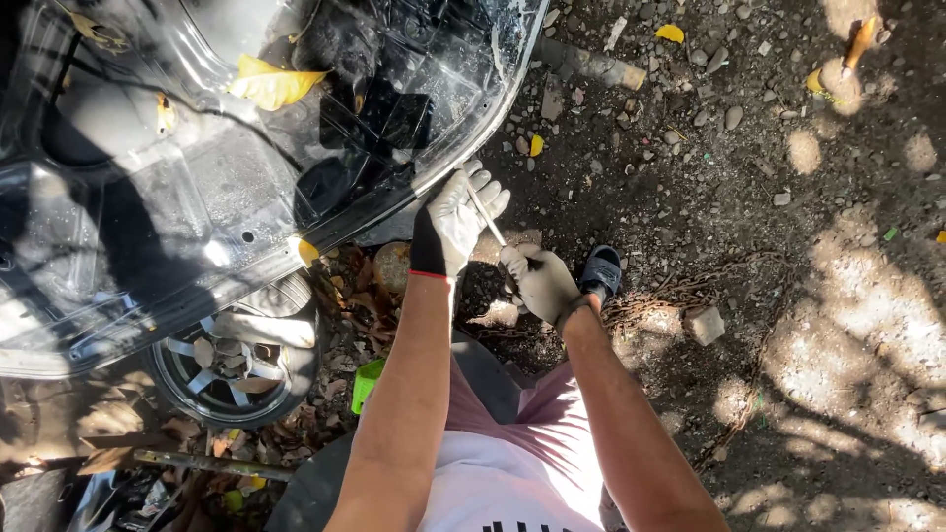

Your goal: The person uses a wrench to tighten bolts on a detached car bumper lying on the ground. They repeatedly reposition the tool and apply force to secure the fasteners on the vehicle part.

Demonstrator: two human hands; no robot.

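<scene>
Stony, leaf-strewn dirt fills the frame, with a glossy black car panel at upper left and an alloy wheel lying flat below it. At centre, the panel's lower edge is steadied by the gloved left hand, fingers curled loosely around a thin metal rod. Just right, the rod's lower end is gripped closed by the gloved right hand, apparently so its tip meets the edge.
</scene>
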